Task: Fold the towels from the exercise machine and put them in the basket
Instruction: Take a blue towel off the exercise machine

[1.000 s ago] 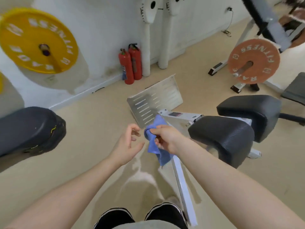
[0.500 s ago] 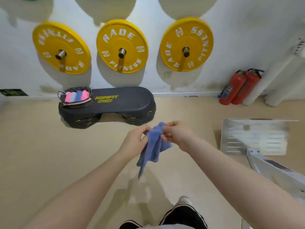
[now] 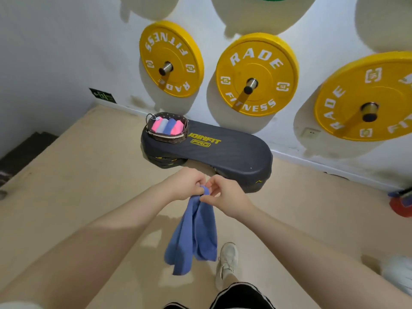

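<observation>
We pinch the towel's top edge to start a fold.

At ten o'clock the dark woven wicker basket (image 3: 166, 137) with rolled pink, white and blue towels sits on the black step platform (image 3: 225, 152). Our left hand (image 3: 185, 185) and right hand (image 3: 225, 195) meet at centre, fingertips curled on the soft blue towel (image 3: 194, 230), which hangs free toward six o'clock, likely so its edges can be found.

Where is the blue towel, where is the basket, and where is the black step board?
blue towel (image 3: 193, 233): head view, on the middle of the hanging cloth.
basket (image 3: 168, 138): head view, on its woven front wall.
black step board (image 3: 229, 152): head view, on its bare top.
</observation>
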`<action>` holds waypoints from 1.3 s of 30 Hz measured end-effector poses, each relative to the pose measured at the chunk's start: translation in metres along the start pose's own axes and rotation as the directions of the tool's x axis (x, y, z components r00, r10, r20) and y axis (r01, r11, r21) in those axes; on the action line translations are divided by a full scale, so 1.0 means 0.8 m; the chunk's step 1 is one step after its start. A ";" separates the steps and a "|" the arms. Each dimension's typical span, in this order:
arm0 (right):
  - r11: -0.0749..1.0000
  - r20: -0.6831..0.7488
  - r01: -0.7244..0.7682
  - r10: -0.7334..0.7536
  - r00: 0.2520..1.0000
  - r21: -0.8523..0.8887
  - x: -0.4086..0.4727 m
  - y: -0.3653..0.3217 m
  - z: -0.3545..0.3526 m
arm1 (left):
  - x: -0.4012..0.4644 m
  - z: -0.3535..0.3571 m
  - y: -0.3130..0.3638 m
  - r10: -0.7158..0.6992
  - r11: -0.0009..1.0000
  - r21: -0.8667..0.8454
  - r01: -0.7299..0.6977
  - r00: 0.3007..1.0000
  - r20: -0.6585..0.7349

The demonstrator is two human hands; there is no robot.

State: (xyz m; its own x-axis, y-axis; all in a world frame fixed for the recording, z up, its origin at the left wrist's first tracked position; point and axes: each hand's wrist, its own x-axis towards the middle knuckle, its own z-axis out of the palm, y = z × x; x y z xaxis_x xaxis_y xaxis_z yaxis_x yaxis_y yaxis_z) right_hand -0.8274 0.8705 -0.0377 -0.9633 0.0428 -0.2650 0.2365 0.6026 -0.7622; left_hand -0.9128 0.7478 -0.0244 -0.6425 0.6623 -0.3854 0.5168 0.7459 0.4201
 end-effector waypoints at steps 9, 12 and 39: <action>0.994 -0.063 0.056 -0.062 0.996 -0.092 0.167 0.008 -0.081 | 0.130 -0.082 -0.041 -0.049 0.915 -0.396 0.069 0.997 0.059; 0.970 -0.177 -0.019 -0.025 0.984 -0.242 0.212 0.017 -0.106 | 0.171 -0.088 -0.046 -0.038 0.797 -0.604 0.026 0.999 -0.007; 0.723 -0.534 -0.669 0.502 0.680 -0.173 0.663 0.229 -0.234 | 0.759 -0.205 -0.321 0.075 0.951 -0.288 -0.115 0.986 -0.146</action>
State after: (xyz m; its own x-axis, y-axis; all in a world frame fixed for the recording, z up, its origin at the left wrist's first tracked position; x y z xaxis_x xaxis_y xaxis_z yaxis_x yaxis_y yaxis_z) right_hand -1.3191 1.1526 -0.2077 -0.6046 0.7571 -0.2476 0.7934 0.5449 -0.2711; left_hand -1.5281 0.9467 -0.2316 -0.6774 0.6992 -0.2287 0.4022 0.6123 0.6807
